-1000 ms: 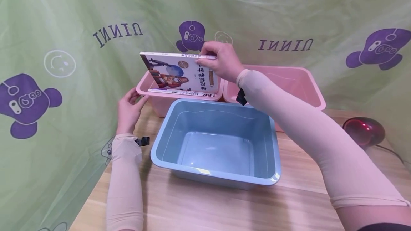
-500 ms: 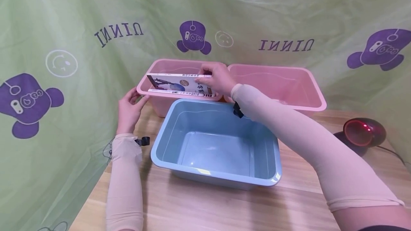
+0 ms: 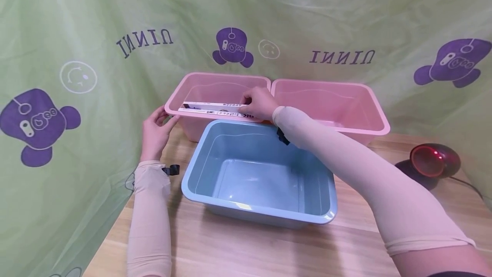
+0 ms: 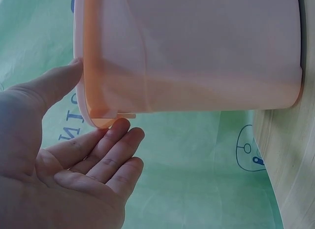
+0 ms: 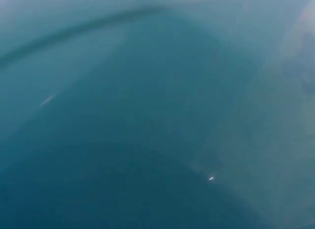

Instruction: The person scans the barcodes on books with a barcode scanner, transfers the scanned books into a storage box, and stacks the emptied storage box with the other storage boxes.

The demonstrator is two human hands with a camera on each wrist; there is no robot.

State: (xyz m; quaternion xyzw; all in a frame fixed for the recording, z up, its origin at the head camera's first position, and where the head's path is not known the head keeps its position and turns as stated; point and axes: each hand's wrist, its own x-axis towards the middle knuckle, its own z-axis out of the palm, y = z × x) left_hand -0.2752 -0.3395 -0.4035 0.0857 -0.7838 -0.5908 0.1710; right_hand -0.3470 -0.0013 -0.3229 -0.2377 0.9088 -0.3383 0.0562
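Note:
In the head view, my right hand point(image 3: 260, 102) reaches into the left pink bin point(image 3: 188, 128) and pinches the top edge of a book point(image 3: 203, 105) near its right end. The book stands on edge, its cover now mostly hidden below the rim. A second book point(image 3: 215, 113) marked BK stands just in front of it. My left hand point(image 3: 154, 136) holds the bin's left front corner. Seen from the left wrist, the thumb presses on the rim and the fingers sit at the corner. The right wrist view shows only the blurred blue bin point(image 5: 147, 91).
The blue bin point(image 3: 257, 214) stands in front of both pink bins on the wooden table point(image 3: 246, 251). A second pink bin point(image 3: 326, 82) adjoins on the right. Farther right is a dark device with a red glow point(image 3: 436, 161). Green printed cloth point(image 3: 153, 7) hangs behind.
My right hand has lowered the book into the left pink bin, from well above the rim down to about the second book's height. The left hand has stayed at the corner.

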